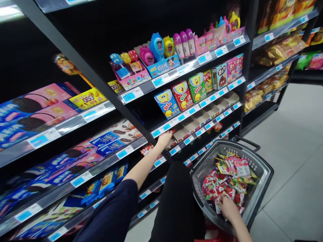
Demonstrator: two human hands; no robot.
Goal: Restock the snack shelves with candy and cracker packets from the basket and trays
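Note:
My left hand [165, 139] reaches into the low shelf at the left end of a row of open cardboard display boxes [181, 133]. A bit of red, apparently a small candy packet [173, 131], shows at its closed fingertips. Over on the right, my right hand [227, 205] is down inside a grey plastic shopping basket [262, 174]. Its fingers are closed on a candy packet [217, 204] at the near side of the pile. Red, yellow and pink candy packets [242, 167] fill the basket's bottom.
Boxed snacks [182, 95] stand on the shelf above my left hand, with toy candies [157, 47] higher up. Cookie boxes [42, 104] line the left shelves. A dark upright post [101, 84] divides the shelving. My knee [178, 201] is between shelf and basket; tiled floor [297, 134] lies right.

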